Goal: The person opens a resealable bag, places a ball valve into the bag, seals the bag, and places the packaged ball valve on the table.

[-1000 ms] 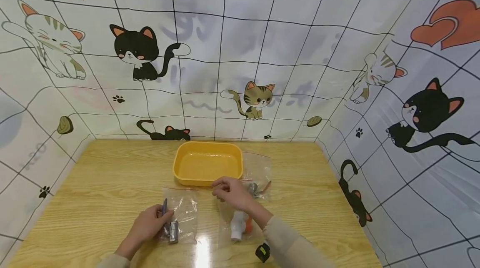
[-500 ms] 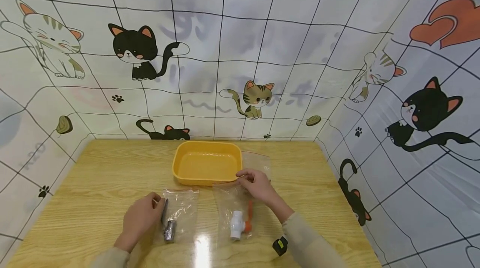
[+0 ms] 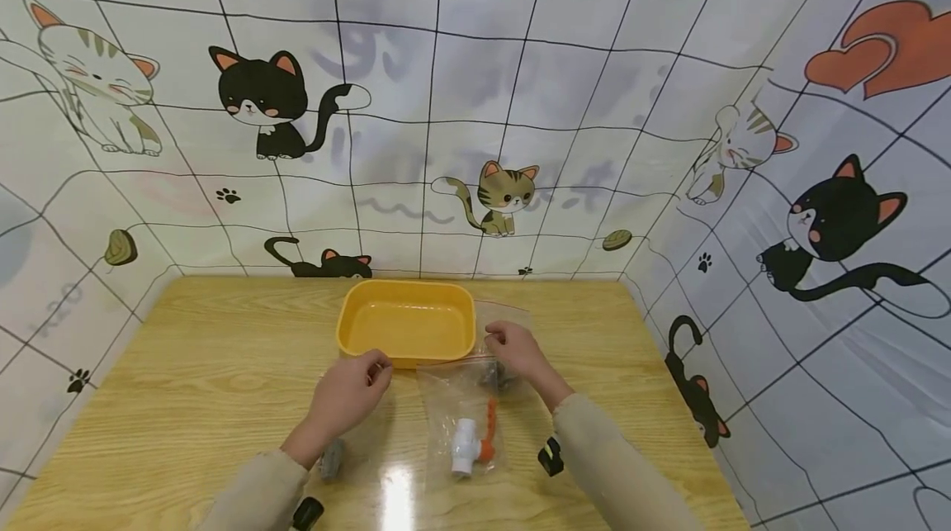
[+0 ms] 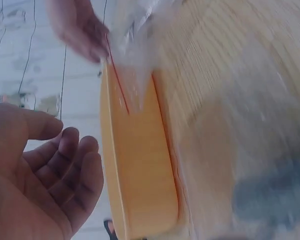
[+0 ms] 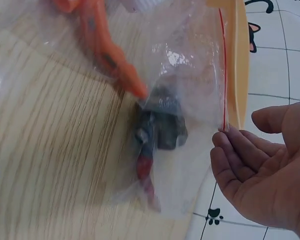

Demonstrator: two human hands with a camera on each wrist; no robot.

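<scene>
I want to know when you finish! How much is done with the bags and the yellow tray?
Nothing looks done yet: the yellow tray is empty. In hand: the right hand touches the top of the bag with the white valve; the left hand hovers open. All the bags lie outside the tray.

Blurred throughout the left wrist view: bag and grey fitting beyond the left hand. Half hidden under that forearm: grey part. Cut off at the frame edge: right hand.
</scene>
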